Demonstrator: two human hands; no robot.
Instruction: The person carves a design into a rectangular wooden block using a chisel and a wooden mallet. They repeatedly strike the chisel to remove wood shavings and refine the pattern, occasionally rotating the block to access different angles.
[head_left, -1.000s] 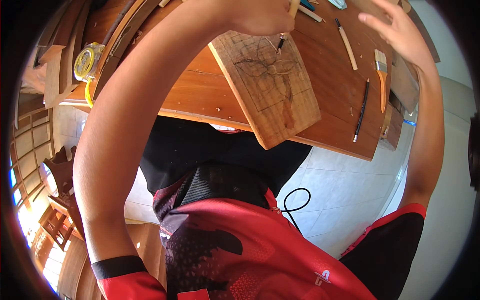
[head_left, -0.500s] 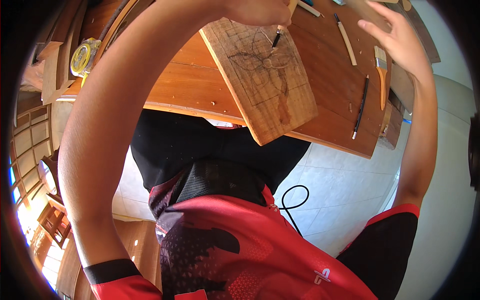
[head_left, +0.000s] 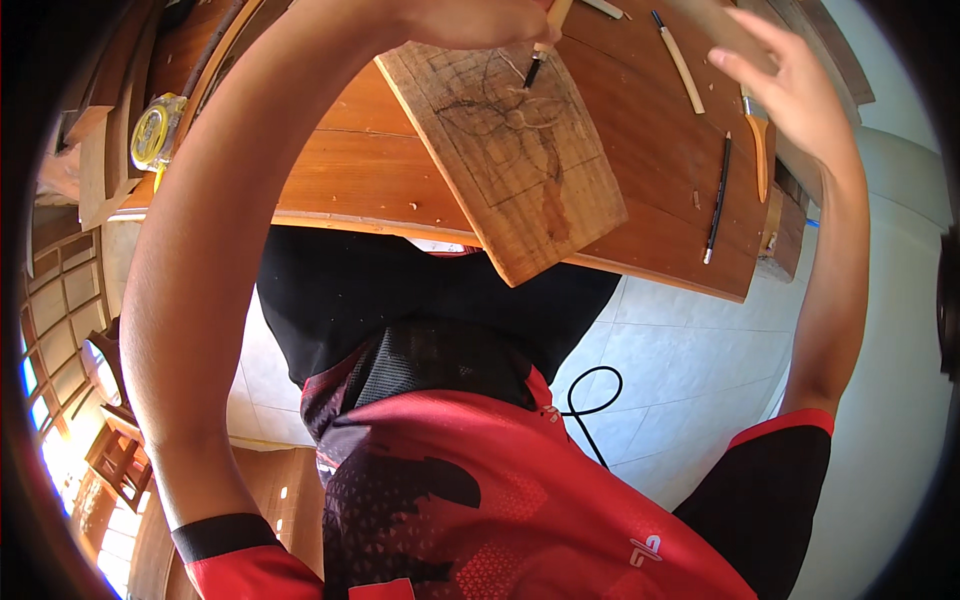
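Chisel [head_left: 534,68] spot unchanged; right hand [head_left: 797,98] shifted

Chisel: handle pinched in my left hand's [head_left: 480,22] fingers, tip still at the drawn flower [head_left: 514,118], so the working spot holds. Board [head_left: 530,185]: overhangs the tabletop's [head_left: 355,170] near edge. Right hand: now covers the brush's [head_left: 761,165] far end; whether its fingers grip the blurred brown thing [head_left: 720,28], I cannot tell.

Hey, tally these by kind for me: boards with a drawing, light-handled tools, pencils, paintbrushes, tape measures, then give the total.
Board with a drawing: 1
Light-handled tools: 2 (held tool in the left hand, loose tool on the table)
Pencil: 1
Paintbrush: 1
Tape measure: 1
Total: 6
Not counted: a light stick cut off at the top edge, kind unclear.
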